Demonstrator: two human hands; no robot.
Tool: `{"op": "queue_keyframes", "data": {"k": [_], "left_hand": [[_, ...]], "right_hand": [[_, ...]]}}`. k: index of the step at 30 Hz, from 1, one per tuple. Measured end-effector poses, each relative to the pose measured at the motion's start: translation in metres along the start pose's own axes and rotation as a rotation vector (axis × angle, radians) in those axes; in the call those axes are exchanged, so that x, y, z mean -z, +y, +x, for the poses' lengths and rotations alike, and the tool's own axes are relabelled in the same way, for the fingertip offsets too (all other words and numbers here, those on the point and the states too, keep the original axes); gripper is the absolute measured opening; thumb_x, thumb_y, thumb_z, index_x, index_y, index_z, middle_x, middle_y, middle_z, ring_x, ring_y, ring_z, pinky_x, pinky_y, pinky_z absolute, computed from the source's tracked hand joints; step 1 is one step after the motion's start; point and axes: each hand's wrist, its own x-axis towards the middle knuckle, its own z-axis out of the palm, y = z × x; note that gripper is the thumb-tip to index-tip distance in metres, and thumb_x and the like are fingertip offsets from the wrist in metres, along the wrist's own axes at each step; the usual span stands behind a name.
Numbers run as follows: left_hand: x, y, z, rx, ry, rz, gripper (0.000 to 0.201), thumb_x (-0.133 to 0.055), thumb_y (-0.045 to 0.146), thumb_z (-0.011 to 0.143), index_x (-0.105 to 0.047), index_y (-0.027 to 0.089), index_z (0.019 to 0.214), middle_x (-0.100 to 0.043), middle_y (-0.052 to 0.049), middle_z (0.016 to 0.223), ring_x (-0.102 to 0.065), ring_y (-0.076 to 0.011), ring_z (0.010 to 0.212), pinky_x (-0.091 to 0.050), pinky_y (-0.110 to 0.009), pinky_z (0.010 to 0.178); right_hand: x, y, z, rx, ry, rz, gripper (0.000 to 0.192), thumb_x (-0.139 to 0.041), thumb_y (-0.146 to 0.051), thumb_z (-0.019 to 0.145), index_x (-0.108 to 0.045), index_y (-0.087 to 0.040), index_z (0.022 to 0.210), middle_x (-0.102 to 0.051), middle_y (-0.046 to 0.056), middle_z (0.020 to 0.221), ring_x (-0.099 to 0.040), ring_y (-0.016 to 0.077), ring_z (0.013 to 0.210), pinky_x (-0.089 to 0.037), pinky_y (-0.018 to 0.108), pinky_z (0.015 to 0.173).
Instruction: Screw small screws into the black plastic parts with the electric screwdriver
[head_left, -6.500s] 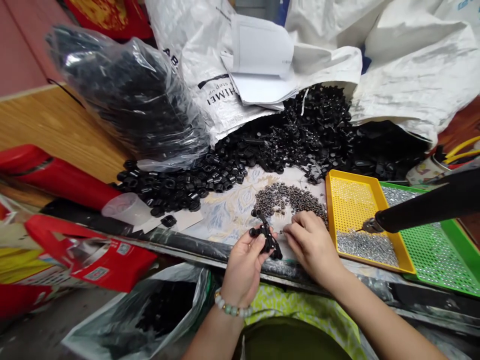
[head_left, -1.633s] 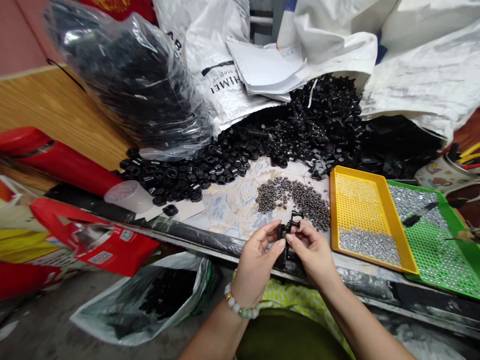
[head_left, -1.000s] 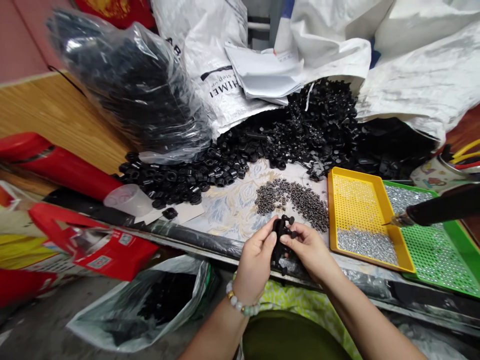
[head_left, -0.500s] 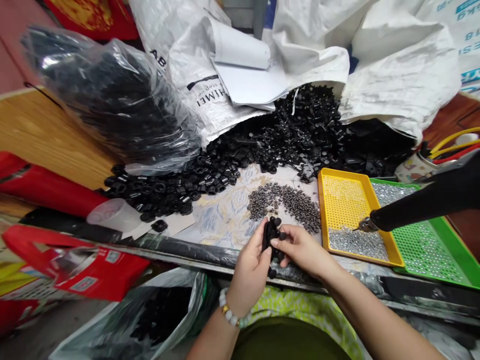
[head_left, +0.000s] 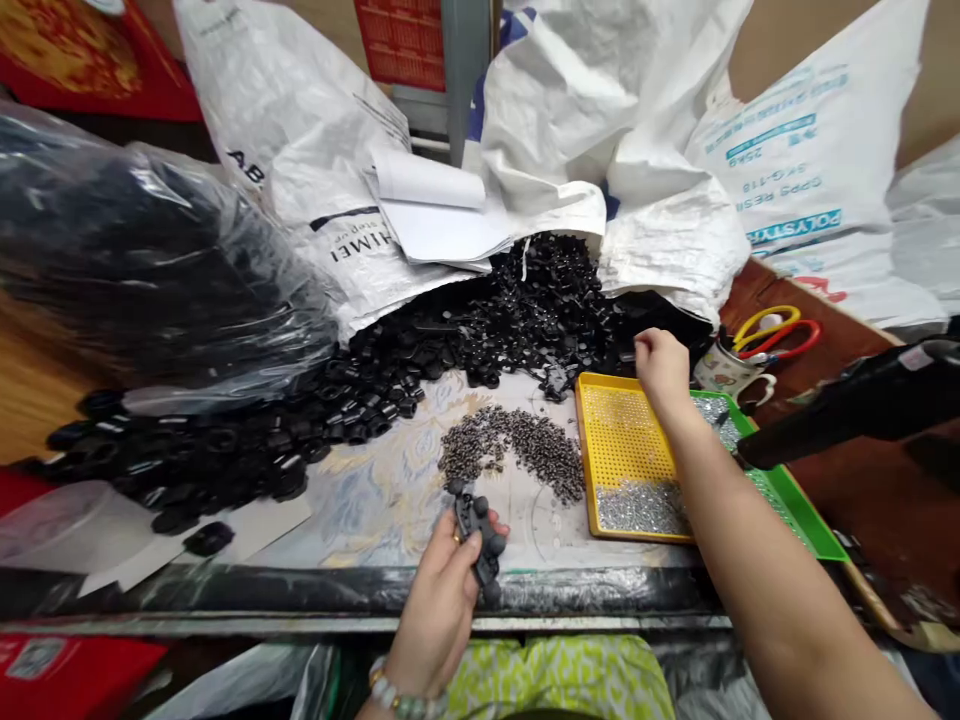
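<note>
One right hand [head_left: 661, 362] has left the black part [head_left: 477, 533]; left hand [head_left: 439, 598] holds on.

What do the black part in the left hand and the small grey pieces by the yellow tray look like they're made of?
Black part: apparently moulded plastic, matt black with dull highlights. Grey pieces: probably metal, since they show a dark grey glint; too small to be sure. Yellow tray: likely glossy perforated plastic.

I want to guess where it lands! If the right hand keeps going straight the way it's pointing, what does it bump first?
Probably the heap of black plastic parts. The right hand reaches over the yellow tray toward the heap's edge under the white sack, though depth is hard to judge.
</note>
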Motion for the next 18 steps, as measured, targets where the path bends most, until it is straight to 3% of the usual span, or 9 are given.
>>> {"op": "queue_keyframes", "data": {"k": [2, 4, 7, 10, 12, 15, 18], "left_hand": [[0.001, -0.001, 0.001, 0.012, -0.013, 0.010, 0.034, -0.064, 0.028, 0.075, -0.051, 0.019, 0.105, -0.063, -0.004, 0.099, -0.060, -0.0165, 0.096, -0.043, -0.028, 0.091], [0.000, -0.002, 0.001, 0.019, -0.039, 0.023, 0.031, -0.062, 0.029, 0.076, -0.050, 0.020, 0.103, -0.063, -0.004, 0.096, -0.060, -0.0179, 0.096, -0.045, -0.029, 0.088], [-0.003, 0.000, 0.000, 0.033, -0.050, 0.014, 0.029, -0.062, 0.030, 0.076, -0.050, 0.020, 0.101, -0.061, -0.002, 0.091, -0.061, -0.0195, 0.093, -0.048, -0.031, 0.080], [-0.004, 0.003, -0.001, 0.027, -0.028, 0.006, 0.032, -0.064, 0.028, 0.074, -0.050, 0.020, 0.102, -0.060, -0.002, 0.090, -0.060, -0.0177, 0.085, -0.049, -0.030, 0.073], [-0.004, 0.004, 0.000, 0.022, -0.015, 0.009, 0.034, -0.065, 0.028, 0.073, -0.050, 0.019, 0.102, -0.059, -0.003, 0.089, -0.059, -0.0161, 0.081, -0.048, -0.028, 0.069], [-0.006, 0.004, 0.001, 0.014, -0.009, 0.030, 0.033, -0.063, 0.028, 0.074, -0.049, 0.018, 0.102, -0.058, -0.003, 0.087, -0.057, -0.0151, 0.079, -0.046, -0.026, 0.066], [-0.011, 0.002, -0.002, -0.005, -0.025, 0.019, 0.028, -0.059, 0.025, 0.077, -0.048, 0.019, 0.102, -0.057, -0.002, 0.087, -0.056, -0.0139, 0.080, -0.045, -0.025, 0.069]], "right_hand": [[-0.006, 0.020, 0.019, -0.100, -0.006, -0.045, 0.028, -0.041, -0.017, 0.082, -0.065, -0.009, 0.092, -0.063, 0.020, 0.101, -0.057, 0.0285, 0.098, -0.040, 0.040, 0.085], [-0.017, 0.035, 0.029, -0.145, -0.095, -0.055, 0.014, -0.054, -0.019, 0.076, -0.066, -0.011, 0.077, -0.067, 0.014, 0.084, -0.061, 0.0244, 0.087, -0.044, 0.037, 0.078], [-0.034, 0.044, 0.035, -0.123, -0.200, -0.005, 0.011, -0.066, -0.023, 0.069, -0.062, -0.013, 0.066, -0.066, 0.005, 0.073, -0.060, 0.0164, 0.076, -0.046, 0.034, 0.075], [-0.032, 0.043, 0.039, -0.050, -0.166, 0.097, 0.007, -0.065, -0.017, 0.068, -0.060, -0.014, 0.063, -0.065, 0.006, 0.079, -0.059, 0.0162, 0.080, -0.044, 0.032, 0.078], [-0.017, 0.040, 0.042, -0.014, -0.094, 0.184, 0.005, -0.059, -0.017, 0.072, -0.061, -0.014, 0.070, -0.063, 0.007, 0.082, -0.058, 0.0171, 0.080, -0.044, 0.031, 0.078], [0.009, 0.031, 0.030, 0.012, -0.050, 0.324, 0.024, -0.050, -0.024, 0.078, -0.057, -0.014, 0.099, -0.059, 0.002, 0.072, -0.057, 0.0134, 0.065, -0.047, 0.028, 0.065], [0.022, 0.010, -0.010, 0.048, -0.150, 0.585, 0.041, -0.054, -0.030, 0.077, -0.047, -0.018, 0.115, -0.054, -0.004, 0.067, -0.056, 0.0098, 0.055, -0.048, 0.024, 0.053]]}}
